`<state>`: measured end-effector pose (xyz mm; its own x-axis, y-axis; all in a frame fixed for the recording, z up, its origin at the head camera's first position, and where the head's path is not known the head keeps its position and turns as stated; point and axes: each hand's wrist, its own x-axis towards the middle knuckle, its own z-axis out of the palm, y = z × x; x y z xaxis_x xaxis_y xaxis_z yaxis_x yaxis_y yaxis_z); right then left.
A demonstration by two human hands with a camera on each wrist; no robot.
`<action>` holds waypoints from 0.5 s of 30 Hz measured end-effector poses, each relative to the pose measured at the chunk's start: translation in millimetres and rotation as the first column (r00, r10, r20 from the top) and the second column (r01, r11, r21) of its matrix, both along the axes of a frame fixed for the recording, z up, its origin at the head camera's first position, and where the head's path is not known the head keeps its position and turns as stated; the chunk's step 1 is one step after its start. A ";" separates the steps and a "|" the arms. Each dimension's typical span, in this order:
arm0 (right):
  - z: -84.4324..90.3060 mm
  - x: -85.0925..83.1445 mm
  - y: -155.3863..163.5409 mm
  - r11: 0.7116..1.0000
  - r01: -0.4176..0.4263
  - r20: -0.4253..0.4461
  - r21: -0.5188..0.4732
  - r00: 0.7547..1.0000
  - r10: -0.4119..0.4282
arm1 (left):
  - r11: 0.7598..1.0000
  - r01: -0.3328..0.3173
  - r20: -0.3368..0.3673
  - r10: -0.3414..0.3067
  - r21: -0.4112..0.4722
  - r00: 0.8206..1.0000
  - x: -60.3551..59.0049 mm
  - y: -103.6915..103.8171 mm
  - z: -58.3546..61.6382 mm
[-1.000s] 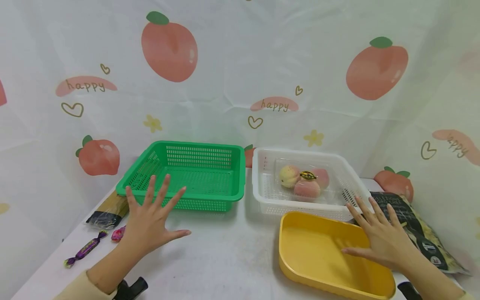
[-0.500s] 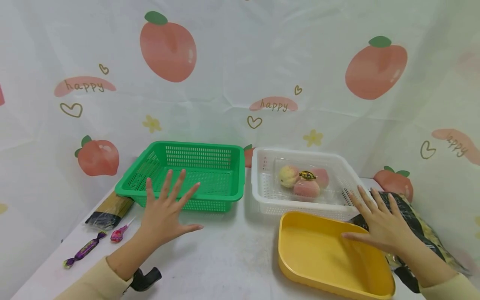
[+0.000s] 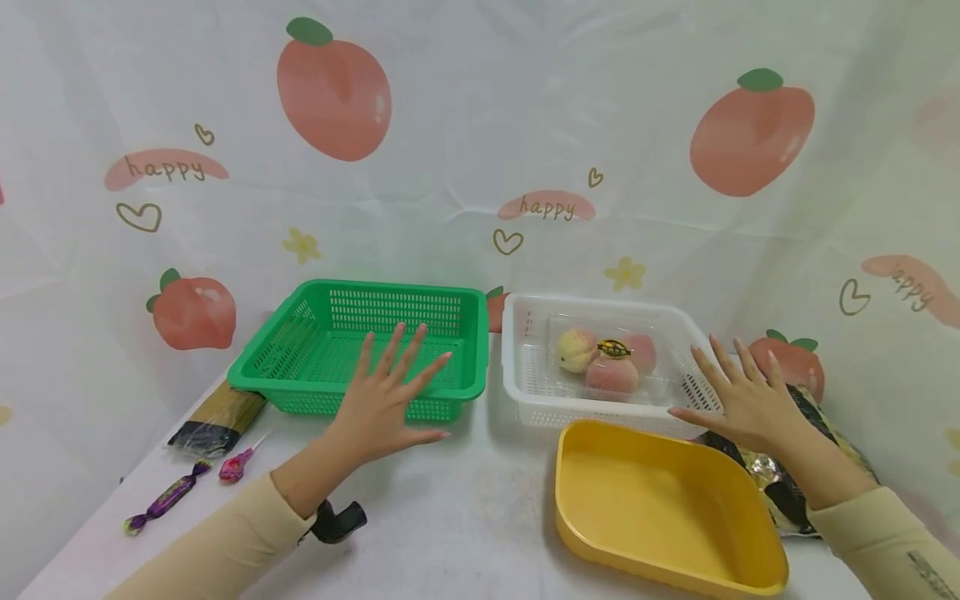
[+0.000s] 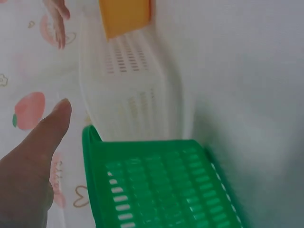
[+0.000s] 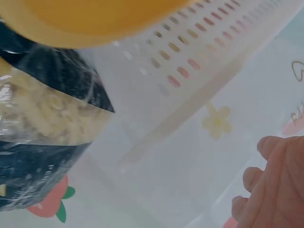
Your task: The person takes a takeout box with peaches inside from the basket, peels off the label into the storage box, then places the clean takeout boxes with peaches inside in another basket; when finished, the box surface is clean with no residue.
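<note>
A white counter (image 3: 465,517) sits under soft light. Behind it hangs a white curtain (image 3: 480,125) with big peaches, hearts and "happy".

Perforated plastic green basket (image 3: 360,350) and white basket (image 3: 525,367), smooth yellow plastic tray (image 3: 660,508), glossy crinkled bag (image 3: 772,475).

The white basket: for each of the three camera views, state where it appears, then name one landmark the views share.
Head: white basket right of centre, behind the yellow tray.
Left wrist: upper middle, blurred, beyond the green basket.
Right wrist: slotted wall across the top right, blurred.
Shared landmark: the yellow tray, beside the white basket in every view.
</note>
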<state>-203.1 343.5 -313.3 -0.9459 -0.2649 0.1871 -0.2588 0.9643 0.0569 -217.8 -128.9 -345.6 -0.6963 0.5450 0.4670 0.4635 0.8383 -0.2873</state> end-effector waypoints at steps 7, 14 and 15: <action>11.5 -19.5 -3.4 0.999 0.023 0.080 -0.028 0.997 -0.020 | 1.000 -0.005 0.046 0.006 -0.026 0.999 -14.7 30.8 8.5; 25.1 -43.0 -0.6 0.995 0.081 0.151 -0.052 0.986 -0.072 | 0.999 0.051 0.030 -0.051 0.015 0.998 -31.0 61.6 21.6; 26.4 -47.0 0.2 0.994 0.094 0.157 -0.057 0.984 -0.084 | 0.998 0.059 0.025 -0.059 0.026 0.998 -32.8 65.9 23.6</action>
